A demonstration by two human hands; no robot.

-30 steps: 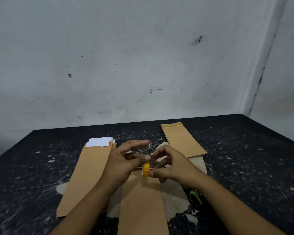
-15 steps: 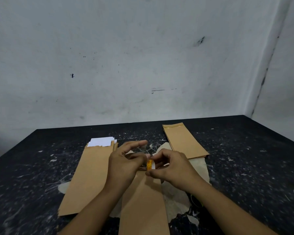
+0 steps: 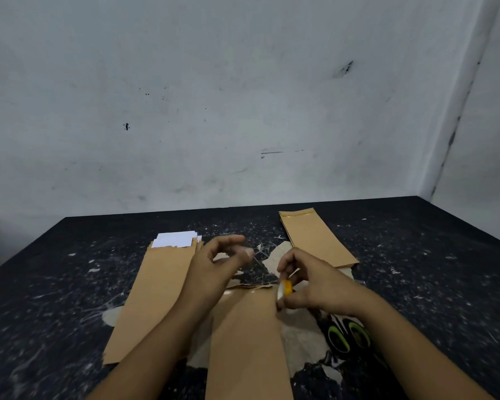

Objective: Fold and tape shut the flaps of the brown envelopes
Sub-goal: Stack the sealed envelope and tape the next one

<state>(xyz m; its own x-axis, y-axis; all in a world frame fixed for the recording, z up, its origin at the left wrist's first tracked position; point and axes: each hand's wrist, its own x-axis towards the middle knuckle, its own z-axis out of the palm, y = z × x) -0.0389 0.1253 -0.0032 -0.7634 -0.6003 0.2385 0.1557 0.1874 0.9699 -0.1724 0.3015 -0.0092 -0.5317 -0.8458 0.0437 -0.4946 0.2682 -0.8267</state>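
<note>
Two hands work above the centre envelope (image 3: pixel 247 336). Right hand (image 3: pixel 315 284) pinches the tape roll (image 3: pixel 285 290) at the flap's 3 o'clock corner; left hand (image 3: pixel 217 267), fingers loosely pinched at 10 o'clock, apparently draws tape leftward across the flap, crosswise to the envelope's 12-to-6 long axis.

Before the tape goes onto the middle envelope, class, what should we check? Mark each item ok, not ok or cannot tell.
1. Tape roll held in the right hand: ok.
2. Strip pulled out by the left hand: cannot tell, it is blurred.
3. Middle envelope flat in front of the person: ok.
4. Its flap folded down: cannot tell.
5. Scissors within reach on the table: ok.
</note>
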